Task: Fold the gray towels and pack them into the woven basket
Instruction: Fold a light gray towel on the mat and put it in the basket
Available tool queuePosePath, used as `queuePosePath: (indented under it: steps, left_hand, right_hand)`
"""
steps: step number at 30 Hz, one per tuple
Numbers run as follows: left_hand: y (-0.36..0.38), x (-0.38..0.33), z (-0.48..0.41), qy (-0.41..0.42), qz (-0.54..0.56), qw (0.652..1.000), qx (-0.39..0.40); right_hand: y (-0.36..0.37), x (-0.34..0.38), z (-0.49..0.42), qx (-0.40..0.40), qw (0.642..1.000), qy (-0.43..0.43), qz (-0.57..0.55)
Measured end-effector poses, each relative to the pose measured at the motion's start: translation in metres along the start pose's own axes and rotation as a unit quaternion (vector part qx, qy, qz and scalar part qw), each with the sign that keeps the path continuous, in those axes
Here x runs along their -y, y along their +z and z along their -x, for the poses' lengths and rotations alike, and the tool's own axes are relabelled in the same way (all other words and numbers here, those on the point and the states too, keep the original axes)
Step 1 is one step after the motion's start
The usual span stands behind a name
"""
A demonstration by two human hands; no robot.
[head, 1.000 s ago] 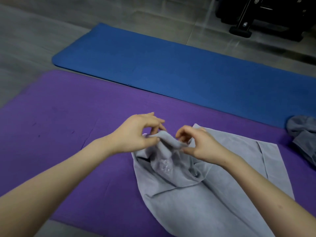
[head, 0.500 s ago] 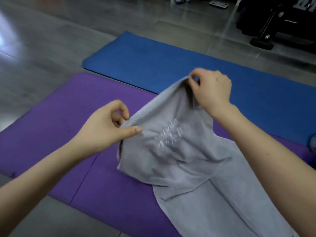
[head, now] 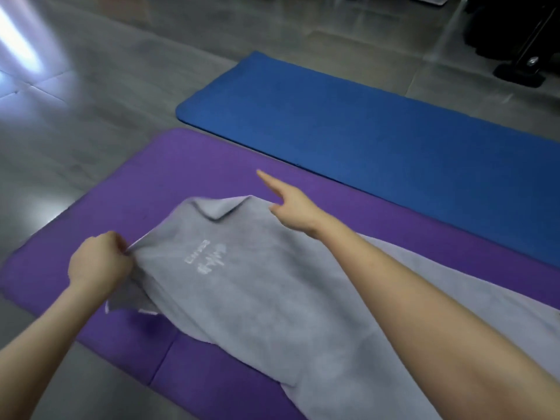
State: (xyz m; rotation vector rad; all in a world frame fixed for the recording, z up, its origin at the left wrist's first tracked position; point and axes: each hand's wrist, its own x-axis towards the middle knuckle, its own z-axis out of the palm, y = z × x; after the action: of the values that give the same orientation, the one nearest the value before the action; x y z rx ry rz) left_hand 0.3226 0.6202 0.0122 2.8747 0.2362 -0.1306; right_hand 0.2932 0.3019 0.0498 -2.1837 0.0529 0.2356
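Left hand (head: 100, 265) pinches soft gray towel (head: 257, 298), corner flipped

Towel (head: 272, 298) on near mat (head: 181, 165); far mat (head: 363, 122) just behind; both on floor (head: 91, 86); stand base (head: 518, 75) behind-right.

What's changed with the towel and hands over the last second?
The gray towel has been lowered onto the purple mat. The right hand, which held its far corner up, is down at the far edge, forefinger out, grip unclear. The left hand still grips the near-left corner.
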Motion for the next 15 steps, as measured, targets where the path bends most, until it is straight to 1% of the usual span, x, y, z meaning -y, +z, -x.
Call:
queuePosePath:
  steps: [2,3,5,7,9,10,11,12,15]
  left_hand:
    - [0.02,0.003,-0.004,-0.028,-0.064,0.997,0.014]
    - [0.029,0.0,-0.006,-0.013,-0.085,0.996,0.008]
    - [0.047,-0.018,-0.008,0.085,-0.091,0.992,-0.012]
    - [0.064,-0.045,-0.009,0.22,-0.066,0.973,-0.003]
    - [0.077,-0.073,-0.009,0.318,-0.05,0.945,0.054]
    - [0.084,-0.084,-0.01,0.344,-0.045,0.934,0.086]
    - [0.092,-0.091,-0.012,0.354,-0.045,0.928,0.107]
    - [0.1,-0.096,-0.016,0.348,-0.054,0.928,0.119]
    - [0.118,-0.099,-0.04,0.28,-0.108,0.947,0.113]
  right_hand:
    - [-0.001,-0.034,0.018,-0.007,0.996,0.031,0.084]
    - [-0.003,-0.053,0.029,-0.018,0.99,0.051,0.133]
    - [-0.008,-0.093,0.049,-0.049,0.967,0.09,0.232]
    - [-0.012,-0.129,0.067,-0.064,0.938,0.13,0.315]
    - [-0.016,-0.155,0.08,-0.034,0.912,0.165,0.374]
    - [-0.017,-0.165,0.083,-0.013,0.904,0.18,0.388]
    - [-0.017,-0.173,0.085,0.003,0.9,0.193,0.39]
    - [-0.017,-0.177,0.085,0.012,0.9,0.203,0.385]
    - [-0.016,-0.186,0.077,0.001,0.904,0.201,0.377]
